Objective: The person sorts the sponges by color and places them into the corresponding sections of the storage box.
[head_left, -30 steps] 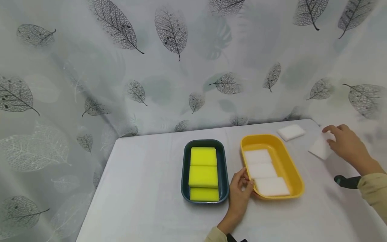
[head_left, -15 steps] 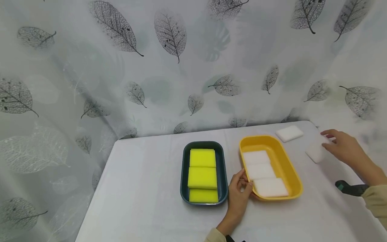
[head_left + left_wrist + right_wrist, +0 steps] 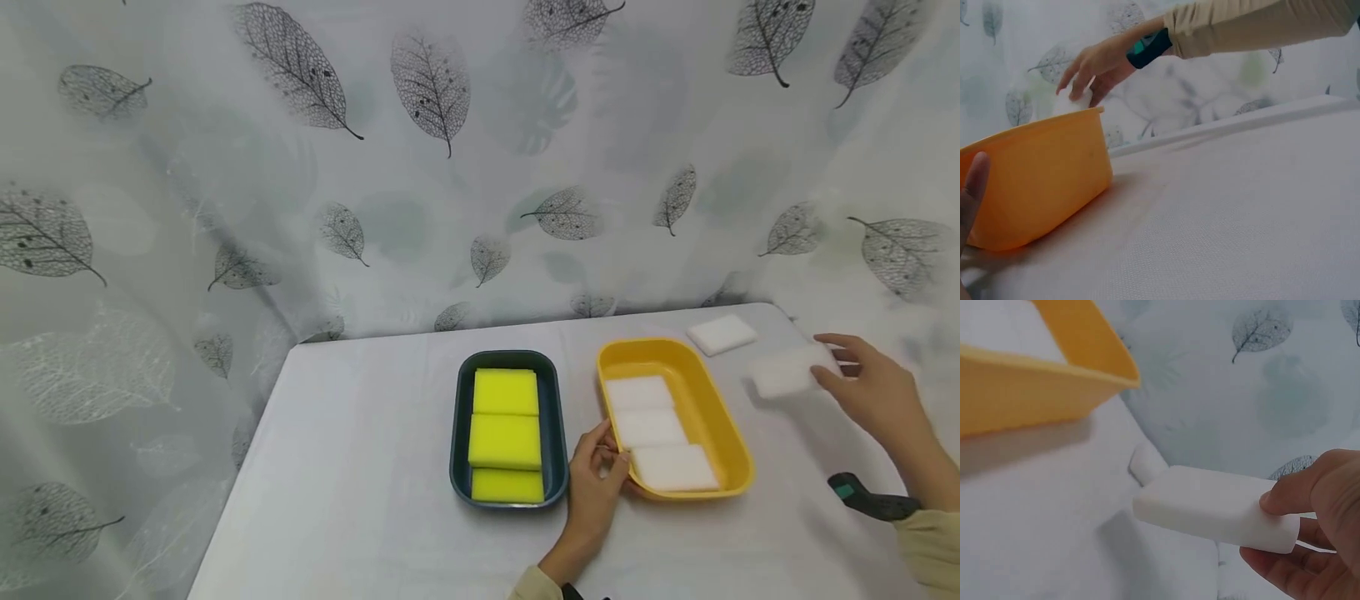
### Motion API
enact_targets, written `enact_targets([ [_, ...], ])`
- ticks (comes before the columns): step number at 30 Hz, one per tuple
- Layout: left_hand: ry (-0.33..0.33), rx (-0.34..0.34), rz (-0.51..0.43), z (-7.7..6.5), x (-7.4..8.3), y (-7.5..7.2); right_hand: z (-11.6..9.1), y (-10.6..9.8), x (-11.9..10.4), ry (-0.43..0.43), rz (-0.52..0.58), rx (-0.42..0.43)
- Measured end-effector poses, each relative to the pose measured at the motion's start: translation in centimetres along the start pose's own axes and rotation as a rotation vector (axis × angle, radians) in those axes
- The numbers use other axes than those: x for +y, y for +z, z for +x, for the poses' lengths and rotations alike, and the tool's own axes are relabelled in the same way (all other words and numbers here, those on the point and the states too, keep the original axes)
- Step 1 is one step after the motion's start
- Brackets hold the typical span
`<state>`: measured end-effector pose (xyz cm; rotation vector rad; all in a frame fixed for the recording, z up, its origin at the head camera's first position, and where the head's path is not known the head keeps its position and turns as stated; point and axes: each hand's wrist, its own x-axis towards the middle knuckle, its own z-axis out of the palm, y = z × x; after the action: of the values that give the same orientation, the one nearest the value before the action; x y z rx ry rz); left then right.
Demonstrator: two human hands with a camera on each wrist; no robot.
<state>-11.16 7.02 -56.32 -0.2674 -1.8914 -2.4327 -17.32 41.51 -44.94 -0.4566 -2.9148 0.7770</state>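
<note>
My right hand [image 3: 881,387] pinches a white sponge block [image 3: 1210,503] by one end, thumb above and fingers below. It is off the table, right of the yellow tray [image 3: 731,425]. Several white sponges [image 3: 675,467] lie in that tray along its left side. At the tray's lower left, my left hand [image 3: 592,492] holds its edge with bent fingers. In the left wrist view, one fingertip [image 3: 979,172] lies against the outer wall. Another white sponge [image 3: 722,334] lies on the table behind the tray.
Left of the yellow tray stands a dark green tray [image 3: 557,433] with several bright yellow sponges [image 3: 505,442]. A white cloth covers the table [image 3: 360,467]. Behind its back edge hangs a leaf-patterned curtain [image 3: 420,208].
The right hand has lifted the white sponge from the table's right side and tipped it toward the yellow tray. The left hand and both trays have stayed in place.
</note>
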Motion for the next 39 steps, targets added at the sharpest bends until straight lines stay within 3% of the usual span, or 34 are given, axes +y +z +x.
enact_targets([
  [9, -0.057, -0.026, -0.027, 0.0, 0.1, 0.0, -3.0, 1.5, -1.8, 0.001, 0.265, 0.064],
  [18, -0.029, -0.026, -0.023, 0.0, 0.0, 0.1, -5.1, 3.0, -3.9, -0.084, 0.52, 0.097],
  [28, -0.01, -0.027, -0.016, 0.1, -0.1, 0.1, -6.2, 5.0, -5.8, -0.087, 0.428, 0.007],
  [34, 0.012, -0.011, 0.012, 0.2, -0.2, 0.1, -6.5, 5.4, -6.5, -0.122, 0.441, -0.099],
  [39, 0.02, -0.014, 0.005, 0.2, -0.3, 0.1, -6.5, 5.3, -6.9, -0.124, 0.386, -0.195],
])
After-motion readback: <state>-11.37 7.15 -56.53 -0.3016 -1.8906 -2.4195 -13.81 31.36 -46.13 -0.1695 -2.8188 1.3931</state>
